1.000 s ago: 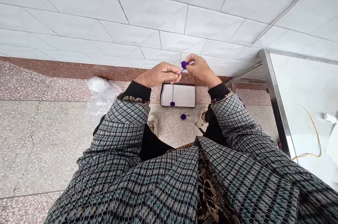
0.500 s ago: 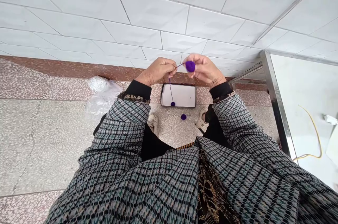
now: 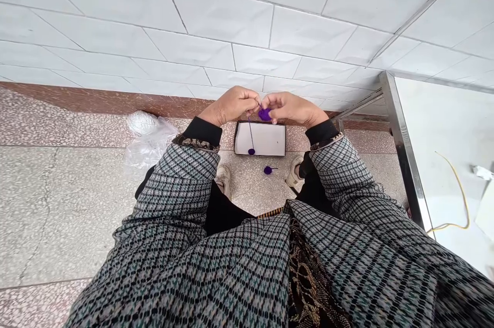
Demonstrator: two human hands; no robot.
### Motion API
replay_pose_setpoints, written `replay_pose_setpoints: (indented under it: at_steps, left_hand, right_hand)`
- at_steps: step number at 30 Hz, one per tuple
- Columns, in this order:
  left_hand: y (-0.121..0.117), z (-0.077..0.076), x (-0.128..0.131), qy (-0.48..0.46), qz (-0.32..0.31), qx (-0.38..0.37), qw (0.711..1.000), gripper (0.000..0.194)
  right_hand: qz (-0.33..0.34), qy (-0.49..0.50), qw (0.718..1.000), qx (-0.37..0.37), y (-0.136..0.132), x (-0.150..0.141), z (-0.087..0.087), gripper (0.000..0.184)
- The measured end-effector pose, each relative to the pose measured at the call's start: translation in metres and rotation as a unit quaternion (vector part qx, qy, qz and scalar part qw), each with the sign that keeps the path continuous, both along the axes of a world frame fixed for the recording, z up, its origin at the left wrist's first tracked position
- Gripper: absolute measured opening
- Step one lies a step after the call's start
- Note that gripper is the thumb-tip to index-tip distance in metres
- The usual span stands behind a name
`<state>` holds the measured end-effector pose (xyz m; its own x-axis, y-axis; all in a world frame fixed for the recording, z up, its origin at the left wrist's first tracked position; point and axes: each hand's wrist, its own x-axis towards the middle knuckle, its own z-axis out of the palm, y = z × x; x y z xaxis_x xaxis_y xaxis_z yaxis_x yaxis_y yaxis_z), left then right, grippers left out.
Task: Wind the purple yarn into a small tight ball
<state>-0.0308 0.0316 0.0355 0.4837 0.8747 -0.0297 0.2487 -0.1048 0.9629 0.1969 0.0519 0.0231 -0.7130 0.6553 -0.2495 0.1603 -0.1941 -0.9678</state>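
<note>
My right hand (image 3: 291, 109) is closed in a pinch on a purple yarn pompom (image 3: 264, 115), and my left hand (image 3: 231, 104) pinches its short yarn tail (image 3: 260, 106) right beside it; a light, even grip should keep the ball round and the tail from slipping. On the speckled stone floor (image 3: 77, 204), a small purple pompom (image 3: 267, 170) lies just ahead of my shoes. Beyond it, a purple strand (image 3: 250, 135) hangs from my left hand to another pompom (image 3: 251, 151) in a white-lined shallow box (image 3: 270, 140).
</note>
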Motion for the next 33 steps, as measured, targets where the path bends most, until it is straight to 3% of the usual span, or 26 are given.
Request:
replay_pose_setpoints:
  at_steps: [2,5,8,10,13,16,18,20,22,24,27,29,31,33]
  left_hand:
    - [0.002,-0.001,-0.001,-0.002,0.005,0.008,1.000,0.017]
    - [-0.001,0.001,0.003,-0.019,-0.017,-0.007,1.000,0.021]
    - [-0.006,0.004,0.009,-0.025,-0.066,-0.021,0.997,0.023]
    - [-0.009,0.006,0.012,-0.024,-0.106,-0.014,0.994,0.023]
    - [-0.011,0.009,0.011,-0.027,-0.118,0.004,0.993,0.020]
    - [-0.009,0.009,0.006,-0.033,-0.048,0.015,0.998,0.015]
    - [-0.005,0.007,0.002,-0.030,0.020,0.029,0.999,0.015]
    - [-0.001,0.004,-0.001,-0.021,0.077,0.042,0.996,0.017]
    - [0.002,0.000,-0.002,-0.011,0.099,0.042,0.994,0.019]
    - [0.003,-0.002,0.000,-0.003,0.082,0.023,0.996,0.020]
    - [-0.001,-0.001,0.008,0.011,0.000,-0.022,1.000,0.019]
    - [-0.006,0.001,0.013,0.025,-0.067,-0.032,0.997,0.019]
    - [-0.009,0.003,0.015,0.034,-0.106,-0.024,0.993,0.019]
    - [-0.009,0.004,0.012,0.039,-0.089,-0.010,0.995,0.017]
  right_hand:
    - [-0.024,0.085,0.996,-0.013,0.002,0.003,0.002,0.034]
    - [-0.150,0.162,0.974,0.040,0.010,0.004,0.005,0.047]
    - [-0.280,0.159,0.941,0.106,0.018,0.001,0.006,0.041]
    - [-0.312,0.124,0.935,0.113,0.020,-0.002,0.004,0.032]
    - [-0.251,-0.009,0.964,0.090,0.015,-0.008,-0.001,0.027]
    - [-0.083,-0.110,0.987,0.081,0.004,-0.009,-0.002,0.027]
    - [0.012,-0.079,0.995,0.065,-0.002,-0.006,0.000,0.026]
    - [0.045,-0.003,0.998,0.034,-0.003,-0.003,0.000,0.024]
    - [0.019,0.078,0.997,0.011,0.000,0.000,0.000,0.028]
    - [-0.050,0.143,0.988,0.009,0.006,0.001,-0.001,0.037]
    - [-0.197,0.194,0.961,0.032,0.014,-0.003,-0.001,0.039]
    - [-0.270,0.169,0.947,0.047,0.017,-0.007,-0.003,0.031]
    - [-0.275,0.085,0.955,0.063,0.016,-0.010,-0.005,0.026]
    - [-0.206,-0.016,0.976,0.074,0.012,-0.011,-0.008,0.027]
